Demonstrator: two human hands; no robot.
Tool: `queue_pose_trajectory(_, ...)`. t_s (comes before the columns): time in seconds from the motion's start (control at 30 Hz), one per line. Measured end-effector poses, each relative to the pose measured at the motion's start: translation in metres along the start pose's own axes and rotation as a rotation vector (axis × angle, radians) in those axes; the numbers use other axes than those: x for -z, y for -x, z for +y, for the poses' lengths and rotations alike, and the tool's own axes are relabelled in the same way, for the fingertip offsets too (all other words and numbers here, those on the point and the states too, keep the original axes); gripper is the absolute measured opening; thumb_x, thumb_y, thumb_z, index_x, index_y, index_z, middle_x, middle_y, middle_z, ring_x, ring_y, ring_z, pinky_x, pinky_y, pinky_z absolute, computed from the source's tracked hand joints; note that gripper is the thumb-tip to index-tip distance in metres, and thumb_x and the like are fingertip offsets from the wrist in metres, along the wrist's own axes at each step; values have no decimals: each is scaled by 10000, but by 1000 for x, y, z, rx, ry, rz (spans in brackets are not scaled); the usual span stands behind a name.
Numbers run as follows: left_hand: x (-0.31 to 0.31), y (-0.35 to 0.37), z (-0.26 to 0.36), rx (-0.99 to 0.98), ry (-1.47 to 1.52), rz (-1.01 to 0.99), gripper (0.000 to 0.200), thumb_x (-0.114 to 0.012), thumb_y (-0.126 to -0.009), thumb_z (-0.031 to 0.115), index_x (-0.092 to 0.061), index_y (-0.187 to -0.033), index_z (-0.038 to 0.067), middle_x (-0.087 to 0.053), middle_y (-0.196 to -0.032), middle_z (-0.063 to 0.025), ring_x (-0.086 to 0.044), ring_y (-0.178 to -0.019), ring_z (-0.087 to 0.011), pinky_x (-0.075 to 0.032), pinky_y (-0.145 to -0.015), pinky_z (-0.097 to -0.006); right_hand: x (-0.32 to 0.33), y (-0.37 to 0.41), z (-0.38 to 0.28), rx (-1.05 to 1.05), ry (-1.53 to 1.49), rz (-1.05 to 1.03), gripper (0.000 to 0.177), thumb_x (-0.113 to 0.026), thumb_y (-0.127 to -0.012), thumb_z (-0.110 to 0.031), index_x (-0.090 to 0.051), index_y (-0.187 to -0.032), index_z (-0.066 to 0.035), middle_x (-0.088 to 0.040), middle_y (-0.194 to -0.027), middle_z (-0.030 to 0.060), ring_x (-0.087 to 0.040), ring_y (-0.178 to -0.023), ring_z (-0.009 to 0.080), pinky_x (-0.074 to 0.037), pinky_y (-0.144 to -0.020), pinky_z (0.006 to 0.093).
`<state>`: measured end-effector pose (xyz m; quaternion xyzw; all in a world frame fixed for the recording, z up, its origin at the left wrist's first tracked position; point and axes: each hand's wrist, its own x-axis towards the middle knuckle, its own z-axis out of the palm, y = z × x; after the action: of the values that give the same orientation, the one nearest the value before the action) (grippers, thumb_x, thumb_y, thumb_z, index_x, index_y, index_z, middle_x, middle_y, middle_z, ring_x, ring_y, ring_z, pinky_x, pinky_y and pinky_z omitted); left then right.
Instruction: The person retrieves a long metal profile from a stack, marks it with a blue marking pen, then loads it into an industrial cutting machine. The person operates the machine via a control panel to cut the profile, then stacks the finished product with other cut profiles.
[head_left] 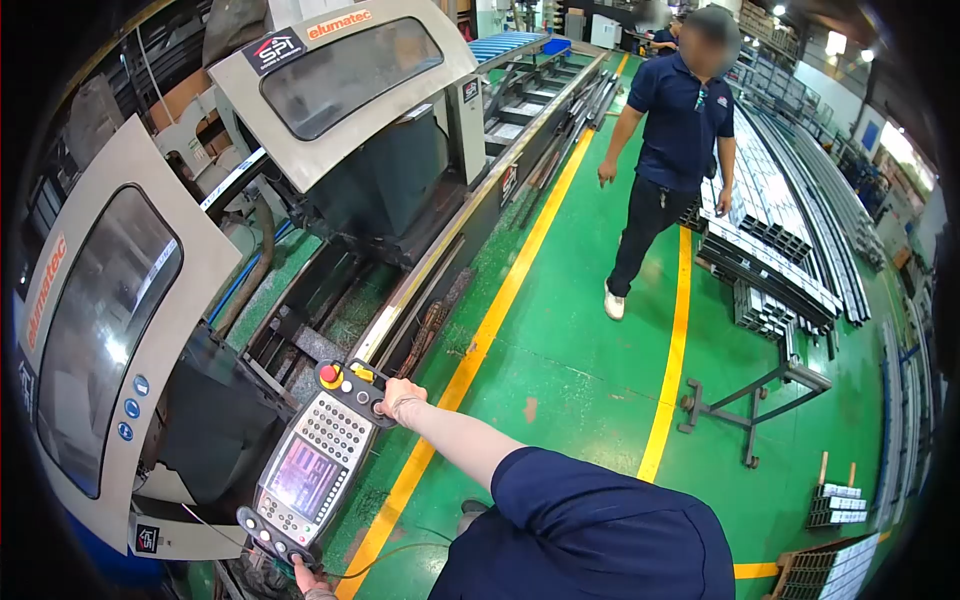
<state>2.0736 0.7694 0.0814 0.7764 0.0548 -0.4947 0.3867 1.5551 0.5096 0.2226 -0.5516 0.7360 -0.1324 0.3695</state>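
A grey machine control panel [327,447] with a keypad, a lit screen [303,478] and a red emergency-stop button [329,374] slants across the lower left. My right hand [401,394] is closed around the dark grip at its upper end, beside a row of round buttons. At the lower end, my left hand [311,578] holds the other dark grip, one digit against a round button; its remaining fingers are mostly hidden below the panel.
Elumatec machine hoods [350,80] with dark windows stand over a long machine bed [400,320]. A person [676,125] in navy walks on the green floor between yellow lines [672,385]. Stacked metal profiles [765,262] and a wheeled stand [745,412] are on the right.
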Motion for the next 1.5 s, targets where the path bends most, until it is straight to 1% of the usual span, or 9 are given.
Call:
queue_pose_trajectory(0.43,-16,30,-6,-52,-2,118,808,-553,-811,760,-503,-1370,179,-512,-1262,-181,-363,-1280,-432,-181,-1010,-777,-2,-4,2,-21,1,-35,533,-786,-724,-445,-703,-1118,-96,-710,-1107,142,-680,-1050,298,-539,-889,418)
queue_pose_trajectory(0.73,-8,23,-10,-91,-28,10,828,-547,-784,792,-515,-1355,194,-514,-1258,-170,-373,-1257,-436,-170,-983,-786,-1,-1,0,-41,1,-27,538,-788,-725,-454,-694,-1128,-110,-706,-1116,134,-670,-1069,292,-529,-897,418)
queue_pose_trajectory(0.93,-6,22,-9,-42,-29,-37,881,-557,-779,788,-466,-1422,193,-492,-1310,-172,-318,-1334,-472,-160,-993,-782,-2,-2,1,-27,-14,-20,556,-799,-707,-445,-697,-1122,-91,-712,-1102,137,-681,-1047,296,-538,-882,399)
queue_pose_trajectory(1.13,-13,23,-10,-59,13,110,876,-576,-767,784,-481,-1397,183,-492,-1278,-172,-350,-1287,-462,-146,-1006,-784,-1,-2,0,-43,-13,-23,550,-798,-708,-447,-702,-1115,-90,-716,-1089,135,-684,-1043,290,-540,-879,400)
queue_pose_trajectory(1.33,-11,34,-9,-91,8,16,847,-588,-761,774,-497,-1374,197,-505,-1261,-174,-368,-1256,-451,-186,-972,-786,-4,-3,1,-37,-9,-34,549,-798,-710,-449,-697,-1133,-115,-713,-1099,129,-673,-1064,285,-534,-894,410)
queue_pose_trajectory(1.4,-17,50,-3,-125,-14,-79,821,-483,-875,706,-433,-1445,118,-458,-1414,-138,-399,-1302,-352,-289,-1053,-550,-8,-7,4,-38,-20,-25,550,-807,-702,-438,-698,-1124,-101,-712,-1101,133,-675,-1065,290,-539,-889,416)
queue_pose_trajectory(1.43,-21,69,0,-141,-14,-121,809,-431,-932,672,-401,-1480,78,-434,-1490,-120,-414,-1324,-302,-341,-1093,-432,-8,-4,2,-38,-29,19,452,-791,-705,-377,-739,-1054,-94,-723,-1075,131,-694,-1025,281,-553,-850,397)
queue_pose_trajectory(1.47,-28,88,4,-111,-51,-112,855,-387,-930,695,-340,-1512,70,-362,-1542,-122,-346,-1386,-297,-257,-1151,-419,-5,-1,2,-48,-40,16,450,-790,-707,-373,-738,-1054,-92,-722,-1074,132,-695,-1021,282,-554,-845,396)
queue_pose_trajectory(1.5,-27,89,6,-111,-54,-112,854,-388,-930,693,-344,-1509,67,-367,-1539,-123,-349,-1383,-297,-258,-1150,-420,-4,0,1,-55,-50,12,448,-789,-708,-369,-737,-1055,-90,-722,-1073,133,-696,-1017,284,-554,-840,396)
